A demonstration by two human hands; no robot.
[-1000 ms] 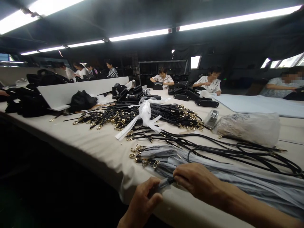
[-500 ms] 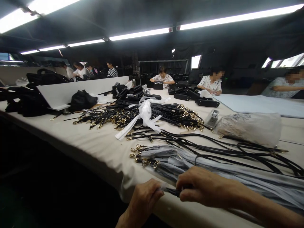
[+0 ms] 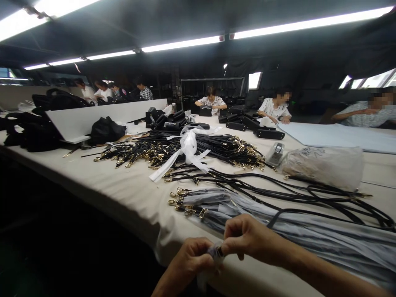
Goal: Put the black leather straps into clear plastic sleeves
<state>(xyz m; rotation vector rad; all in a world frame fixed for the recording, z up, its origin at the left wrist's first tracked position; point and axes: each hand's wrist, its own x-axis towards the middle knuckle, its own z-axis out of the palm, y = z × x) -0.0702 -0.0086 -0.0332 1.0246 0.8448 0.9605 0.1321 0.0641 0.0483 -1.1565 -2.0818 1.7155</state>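
Note:
At the table's near edge, my left hand (image 3: 192,259) pinches a scrap of clear plastic film (image 3: 213,250) between thumb and fingers. My right hand (image 3: 244,238) is closed right beside it on the dark end of a black strap (image 3: 220,251), most of which the fingers hide. A black strap loop arches out behind my right hand. Just beyond both hands lies a bundle of film-wrapped black straps (image 3: 297,227) with gold snap hooks (image 3: 179,201) at its left end.
Behind the bundle, bare black straps (image 3: 262,185) stretch rightward. Farther back is a large strap pile (image 3: 213,144) tied with white strip (image 3: 189,146). A clear plastic bag (image 3: 324,165) and a small grey case (image 3: 274,154) stand right. Several people work across the table.
My right hand has moved left, closer to my left hand. The stretch of black strap between them is now mostly covered, and the film looks more bunched.

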